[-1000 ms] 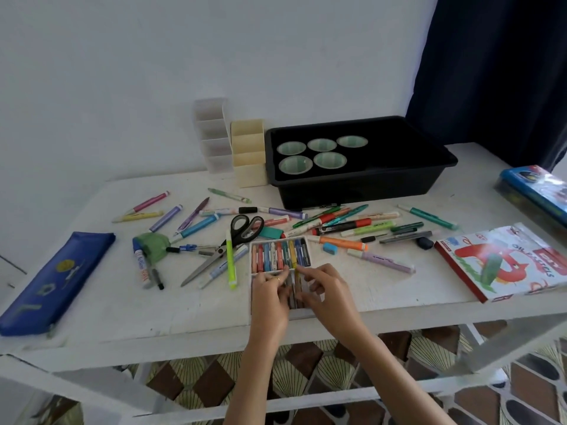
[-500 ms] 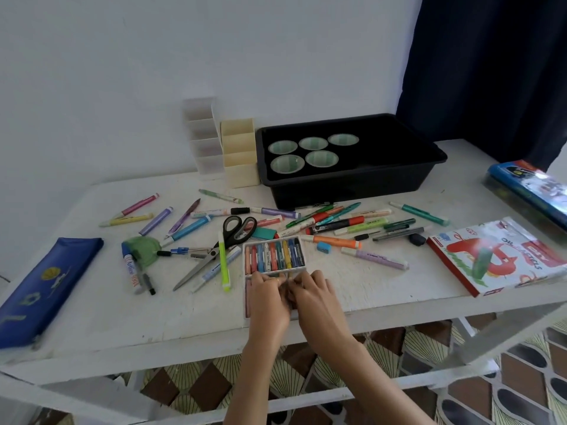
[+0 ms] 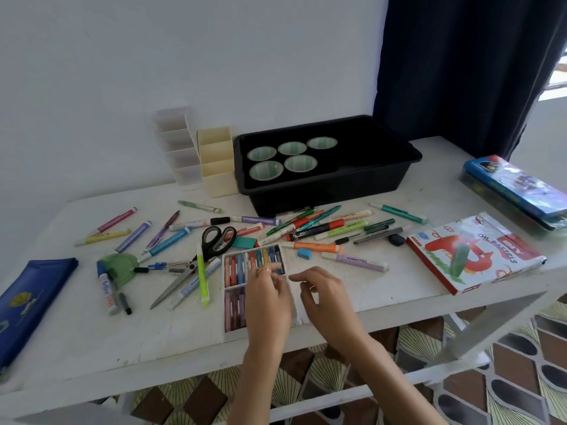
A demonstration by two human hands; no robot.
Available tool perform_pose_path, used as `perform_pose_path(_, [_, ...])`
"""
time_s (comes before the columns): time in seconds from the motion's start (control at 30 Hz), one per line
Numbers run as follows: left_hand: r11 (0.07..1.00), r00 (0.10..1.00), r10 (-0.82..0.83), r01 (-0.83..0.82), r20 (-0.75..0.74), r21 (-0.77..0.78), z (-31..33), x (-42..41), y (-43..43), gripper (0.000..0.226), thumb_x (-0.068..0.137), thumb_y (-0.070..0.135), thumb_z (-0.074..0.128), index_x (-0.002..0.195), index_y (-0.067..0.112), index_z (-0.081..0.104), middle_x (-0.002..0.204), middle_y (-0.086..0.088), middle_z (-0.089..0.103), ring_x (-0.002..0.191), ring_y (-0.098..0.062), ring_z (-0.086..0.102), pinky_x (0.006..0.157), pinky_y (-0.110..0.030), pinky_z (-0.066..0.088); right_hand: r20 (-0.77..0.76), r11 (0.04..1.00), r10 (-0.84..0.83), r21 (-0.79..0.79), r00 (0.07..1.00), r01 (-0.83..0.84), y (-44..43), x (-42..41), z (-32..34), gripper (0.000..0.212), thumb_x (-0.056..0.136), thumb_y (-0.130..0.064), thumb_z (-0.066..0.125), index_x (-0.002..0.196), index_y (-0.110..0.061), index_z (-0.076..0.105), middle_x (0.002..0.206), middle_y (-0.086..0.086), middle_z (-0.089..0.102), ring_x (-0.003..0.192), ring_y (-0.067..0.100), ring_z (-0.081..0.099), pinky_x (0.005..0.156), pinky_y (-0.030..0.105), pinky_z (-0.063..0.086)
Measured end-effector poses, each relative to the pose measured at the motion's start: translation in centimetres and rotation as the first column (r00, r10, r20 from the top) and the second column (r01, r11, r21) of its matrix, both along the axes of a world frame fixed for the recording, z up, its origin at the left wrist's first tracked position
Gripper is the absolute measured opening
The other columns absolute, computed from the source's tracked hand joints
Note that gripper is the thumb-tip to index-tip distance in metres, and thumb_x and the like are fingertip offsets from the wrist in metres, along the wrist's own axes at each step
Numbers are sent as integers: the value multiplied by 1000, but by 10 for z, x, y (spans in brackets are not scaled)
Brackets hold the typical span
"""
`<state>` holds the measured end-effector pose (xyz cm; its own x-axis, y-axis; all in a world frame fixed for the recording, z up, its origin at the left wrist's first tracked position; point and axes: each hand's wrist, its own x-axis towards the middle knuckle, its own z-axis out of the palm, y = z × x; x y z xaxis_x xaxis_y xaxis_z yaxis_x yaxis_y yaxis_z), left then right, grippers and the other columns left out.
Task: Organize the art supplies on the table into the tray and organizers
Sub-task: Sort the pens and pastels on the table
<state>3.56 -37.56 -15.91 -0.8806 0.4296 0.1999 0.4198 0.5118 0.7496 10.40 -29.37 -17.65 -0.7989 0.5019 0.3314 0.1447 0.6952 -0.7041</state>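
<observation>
The pastels are being tidied in their insert at the table's front edge. Left hand fingers are pinched, contents unclear; right hand is loosely curled, empty. Boxing is likely needed next.

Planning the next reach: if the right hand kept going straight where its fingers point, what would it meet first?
Probably the left hand, just beyond the right hand; depth is unclear.

A plain white wall stands behind the white counter. A dark navy curtain hangs at the right, daylight showing past its edge. Below, the floor has patterned brown and cream tiles.
</observation>
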Motion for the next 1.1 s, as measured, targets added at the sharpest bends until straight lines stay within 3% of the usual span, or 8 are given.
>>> perform_pose_path(0.23, [995, 997, -75, 73, 27, 75, 0, 4, 63, 17, 94, 12, 50, 108, 16, 60, 95, 6, 55, 76, 0, 52, 60, -5, 40, 114, 983, -182, 14, 977, 181, 94, 15, 14, 23, 89, 0, 53, 100, -9, 70, 98, 3, 66, 84, 11, 56, 68, 7, 37])
perform_pose_path(0.33, [988, 992, -110, 102, 66, 114, -4, 0, 93, 18, 93, 8, 52, 108, 11, 62, 102, 1, 61, 88, -4, 57, 68, -2, 42, 168, 975, -223, 63, 960, 215, 137, 19, 19, 23, 91, -3, 53, 105, -9, 69, 107, 5, 66, 98, 17, 59, 78, 11, 34])
perform_pose_path(0.43, [984, 986, -133, 119, 99, 133, -5, -3, 125, 18, 92, 7, 54, 106, 13, 63, 101, -1, 64, 89, -10, 62, 73, -12, 49, 247, 968, -244, 125, 938, 219, 175, 15, 21, 22, 93, -9, 53, 110, -13, 68, 111, 5, 65, 101, 17, 58, 82, 15, 38])
perform_pose_path(0.53, [987, 990, -117, 107, 73, 120, -4, -5, 153, 17, 91, 7, 54, 104, 12, 64, 101, 5, 62, 86, -1, 57, 73, -8, 46, 285, 954, -272, 207, 919, 218, 204, 8, 21, 29, 91, -3, 53, 115, -14, 66, 116, 5, 63, 108, 21, 53, 89, 24, 39])
perform_pose_path(0.73, [995, 995, -62, 55, 74, 87, -8, -14, 179, 16, 92, 9, 53, 101, 12, 66, 98, 1, 65, 90, -8, 60, 80, -19, 49, 546, 936, -120, 340, 829, -88, 233, 3, 26, 46, 88, -7, 56, 129, -26, 53, 127, 1, 51, 117, 20, 44, 98, 27, 33])
perform_pose_path(0.83, [998, 997, -34, 29, 71, 63, -10, -16, 182, 15, 91, 9, 54, 101, 11, 66, 98, 3, 64, 90, -6, 59, 78, -14, 47, 567, 926, -59, 338, 822, -167, 238, -3, 26, 44, 88, -8, 56, 128, -26, 54, 127, 1, 50, 117, 20, 44, 100, 29, 33])
perform_pose_path(1.0, [998, 999, 36, -37, 5, 54, -12, -25, 185, 16, 91, 5, 54, 99, 13, 65, 101, 2, 60, 91, -5, 56, 77, -6, 41, 543, 962, 68, 186, 837, -198, 242, -7, 27, 46, 87, 3, 51, 128, -19, 52, 126, 3, 37, 105, 17, 44, 95, 26, 39])
perform_pose_path(1.1, [995, 989, 93, -97, -116, -27, -13, -42, 185, 19, 91, 5, 53, 103, 9, 67, 104, -3, 59, 98, -16, 56, 86, -19, 42, 487, 977, 100, 116, 868, -178, 242, -13, 26, 37, 89, 3, 52, 119, -18, 58, 120, 0, 34, 90, 11, 46, 83, 21, 44])
